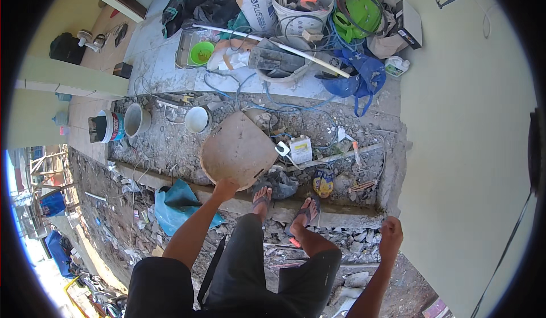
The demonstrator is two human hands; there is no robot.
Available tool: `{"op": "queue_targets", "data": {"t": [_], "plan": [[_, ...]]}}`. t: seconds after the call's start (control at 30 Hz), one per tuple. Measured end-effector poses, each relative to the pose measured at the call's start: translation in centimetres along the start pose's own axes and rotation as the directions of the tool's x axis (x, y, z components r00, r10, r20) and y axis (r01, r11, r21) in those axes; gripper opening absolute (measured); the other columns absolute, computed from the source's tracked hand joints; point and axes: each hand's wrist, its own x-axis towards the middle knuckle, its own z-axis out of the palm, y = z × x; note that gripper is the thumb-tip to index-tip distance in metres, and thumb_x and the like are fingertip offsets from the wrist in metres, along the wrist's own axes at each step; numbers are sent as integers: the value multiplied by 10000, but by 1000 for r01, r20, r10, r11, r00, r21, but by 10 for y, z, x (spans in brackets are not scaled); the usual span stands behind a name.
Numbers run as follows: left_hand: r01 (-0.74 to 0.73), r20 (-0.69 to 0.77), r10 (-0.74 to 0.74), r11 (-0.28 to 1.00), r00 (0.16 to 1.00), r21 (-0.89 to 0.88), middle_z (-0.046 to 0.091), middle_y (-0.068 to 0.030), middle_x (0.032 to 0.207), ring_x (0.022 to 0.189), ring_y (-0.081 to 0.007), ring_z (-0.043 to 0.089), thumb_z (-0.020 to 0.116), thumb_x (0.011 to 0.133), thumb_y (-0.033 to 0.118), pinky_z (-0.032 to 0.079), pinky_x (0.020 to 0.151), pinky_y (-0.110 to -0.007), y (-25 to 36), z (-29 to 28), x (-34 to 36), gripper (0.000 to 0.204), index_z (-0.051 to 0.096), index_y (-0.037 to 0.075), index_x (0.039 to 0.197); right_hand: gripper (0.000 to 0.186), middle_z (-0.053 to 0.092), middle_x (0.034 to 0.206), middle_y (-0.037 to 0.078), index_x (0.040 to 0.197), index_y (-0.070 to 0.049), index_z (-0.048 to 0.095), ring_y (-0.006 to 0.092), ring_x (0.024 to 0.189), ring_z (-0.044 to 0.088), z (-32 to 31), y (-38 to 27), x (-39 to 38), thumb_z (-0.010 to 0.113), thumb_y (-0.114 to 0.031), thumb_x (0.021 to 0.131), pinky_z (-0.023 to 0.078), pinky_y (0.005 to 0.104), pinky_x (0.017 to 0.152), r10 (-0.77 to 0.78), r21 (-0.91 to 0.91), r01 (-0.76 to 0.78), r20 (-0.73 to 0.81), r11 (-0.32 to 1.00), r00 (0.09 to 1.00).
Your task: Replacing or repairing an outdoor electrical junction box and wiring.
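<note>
Brown board (236,150), rounded on the left, is just beyond the left hand (226,189), which grips its near edge. Right hand (391,232) is well apart from it, off to the right by the pale wall (466,147); fingers look curled, can't tell if fully closed. White box (300,149) just right of board, small bucket (198,120) to its far left.

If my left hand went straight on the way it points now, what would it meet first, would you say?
Probably the tan board: the left hand already appears at its near edge, though depth is hard to judge.
</note>
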Motion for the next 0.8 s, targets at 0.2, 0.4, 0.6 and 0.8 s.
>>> {"op": "queue_targets", "data": {"t": [0.2,0.4,0.6,0.8], "plan": [[-46,66,45,999,997,17,661,-163,1087,1018,-368,615,605,818,373,483,873,-436,-30,105,230,354,699,84,1001,446,643,1058,177,1170,-35,586,326,938,640,152,-17,3,723,-160,764,516,402,807,-321,-109,508,657,855,682],[176,-75,-182,981,980,-83,604,-279,1131,1079,-414,569,611,827,376,451,915,-430,-54,184,342,473,631,-44,1043,426,619,1081,205,1222,-11,543,405,949,600,146,-5,-2,647,-237,876,505,448,796,-209,-423,515,585,746,784],[286,87,-359,550,929,-785,584,-114,794,798,-274,586,592,863,350,434,693,-439,-65,201,393,297,595,54,839,422,605,1058,214,1223,6,531,397,957,597,138,5,-32,680,-152,861,500,436,824,-360,-496,547,426,674,830],[232,138,-308,294,941,-927,470,-19,633,546,-169,447,503,949,362,420,578,-379,-25,183,365,344,605,39,892,518,614,869,165,1186,-20,556,326,726,623,159,14,-22,763,-210,750,509,393,639,-494,-381,617,376,689,784]]}}
